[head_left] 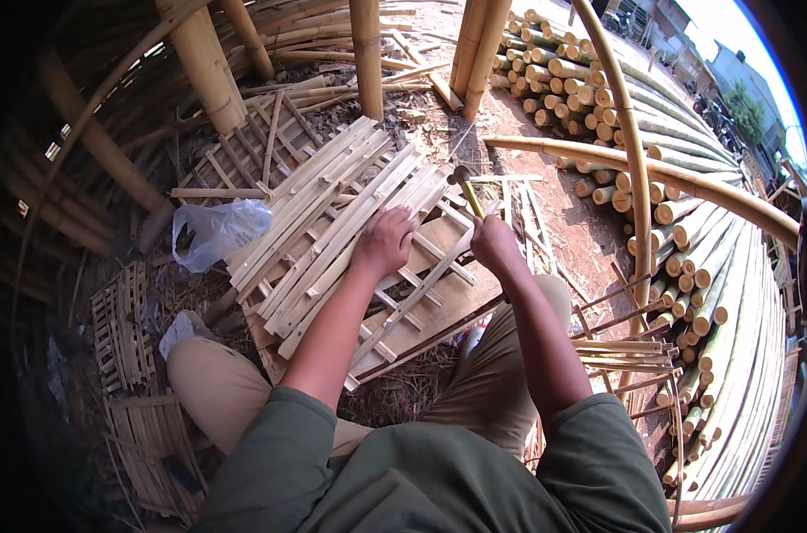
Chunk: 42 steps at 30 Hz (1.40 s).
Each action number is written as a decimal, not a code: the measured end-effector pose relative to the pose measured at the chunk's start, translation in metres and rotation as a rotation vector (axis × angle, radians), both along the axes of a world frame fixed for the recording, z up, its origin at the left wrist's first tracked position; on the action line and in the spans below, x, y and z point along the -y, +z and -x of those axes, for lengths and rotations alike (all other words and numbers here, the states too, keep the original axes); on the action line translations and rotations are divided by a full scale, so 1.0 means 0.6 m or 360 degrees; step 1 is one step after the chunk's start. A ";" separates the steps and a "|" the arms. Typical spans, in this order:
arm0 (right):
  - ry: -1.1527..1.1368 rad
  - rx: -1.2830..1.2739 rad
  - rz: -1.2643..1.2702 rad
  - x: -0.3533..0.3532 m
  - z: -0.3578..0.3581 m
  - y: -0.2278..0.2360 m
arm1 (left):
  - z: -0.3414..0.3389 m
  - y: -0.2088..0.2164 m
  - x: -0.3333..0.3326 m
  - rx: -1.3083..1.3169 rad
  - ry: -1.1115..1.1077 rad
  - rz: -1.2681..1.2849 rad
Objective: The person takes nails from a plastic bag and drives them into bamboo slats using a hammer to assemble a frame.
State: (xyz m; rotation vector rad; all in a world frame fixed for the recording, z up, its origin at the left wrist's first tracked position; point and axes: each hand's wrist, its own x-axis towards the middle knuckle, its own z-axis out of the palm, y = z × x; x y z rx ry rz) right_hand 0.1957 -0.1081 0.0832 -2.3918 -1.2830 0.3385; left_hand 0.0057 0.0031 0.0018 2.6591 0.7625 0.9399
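Note:
A panel of pale bamboo slats nailed across thin strips lies tilted on a wooden board in front of my knees. My left hand presses down on the panel's right part, its fingers close together and curled around a slat. My right hand is closed around the yellow handle of a hammer. The hammer's dark head is at the far right end of the slats; whether it touches them I cannot tell. Several crossing strips show below and right of the slats. Any nail is too small to make out.
A white plastic bag lies left of the panel. Upright bamboo posts stand beyond it. A large stack of bamboo poles fills the right side, behind a slanting bamboo rail. Small slatted frames lie at the left.

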 end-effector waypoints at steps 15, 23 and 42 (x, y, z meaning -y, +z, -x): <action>0.0205 0.0266 -0.0115 0.018 -0.019 -0.076 | -0.009 0.012 0.001 -0.0043 -0.0010 0.0039; -0.0043 0.0040 -0.0128 0.006 0.014 0.006 | 0.005 0.000 0.001 -0.0044 0.0028 0.0091; -0.0032 -0.0088 0.0079 -0.033 -0.032 -0.042 | -0.002 -0.004 -0.003 -0.0012 0.0015 0.0019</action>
